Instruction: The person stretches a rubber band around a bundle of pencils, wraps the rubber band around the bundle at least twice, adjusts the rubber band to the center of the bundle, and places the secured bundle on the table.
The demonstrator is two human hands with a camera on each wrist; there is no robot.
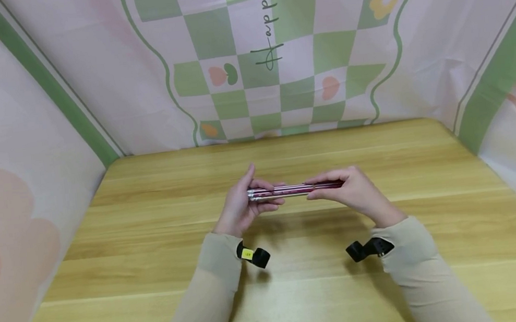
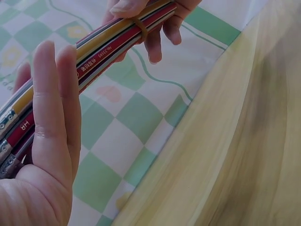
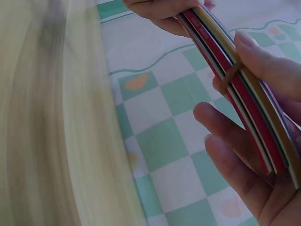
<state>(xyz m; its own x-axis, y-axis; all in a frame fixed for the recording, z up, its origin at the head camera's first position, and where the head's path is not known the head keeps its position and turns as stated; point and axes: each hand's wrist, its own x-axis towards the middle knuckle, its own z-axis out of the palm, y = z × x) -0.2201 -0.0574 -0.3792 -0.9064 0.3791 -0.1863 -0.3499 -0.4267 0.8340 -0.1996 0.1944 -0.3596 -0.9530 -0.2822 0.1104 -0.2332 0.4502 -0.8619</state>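
A bundle of pencils point(image 1: 291, 191), with red, yellow and dark striped barrels, lies crosswise between both hands above the wooden table. Around it runs a brown rubber band point(image 3: 230, 77), near the end at my right hand. My left hand point(image 1: 239, 205) holds the end with silvery tips, its thumb pointing up and its fingers on both sides of the barrels. In the left wrist view, two of its fingers point(image 2: 46, 103) cross in front of the pencils. My right hand point(image 1: 358, 192) pinches the other end between thumb and fingers, the thumb point(image 3: 263, 59) beside the band.
The wooden table point(image 1: 301, 303) spreads under both forearms. Patterned cloth walls point(image 1: 207, 35) rise behind it and at both sides. A small black camera point(image 1: 261, 258) sits on the left wrist, another black camera point(image 1: 356, 251) on the right.
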